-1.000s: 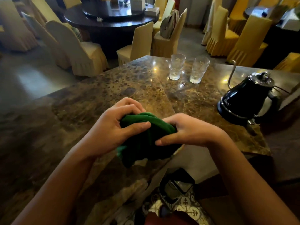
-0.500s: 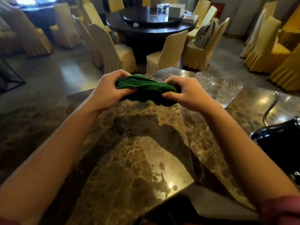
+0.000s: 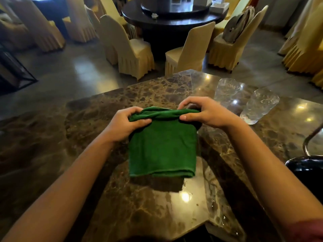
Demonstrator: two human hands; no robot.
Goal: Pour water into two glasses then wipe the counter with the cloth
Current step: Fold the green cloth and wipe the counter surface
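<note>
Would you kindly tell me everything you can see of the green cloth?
The green cloth looks like soft, plush towelling, plain dark green with a stitched hem along its near edge. It is folded into a rough rectangle, a doubled layer showing at the near right corner. Its far edge is bunched and pinched between the left hand and the right hand; the rest drapes toward the camera over the glossy marble counter. Whether its near edge rests on the stone is unclear.
</note>
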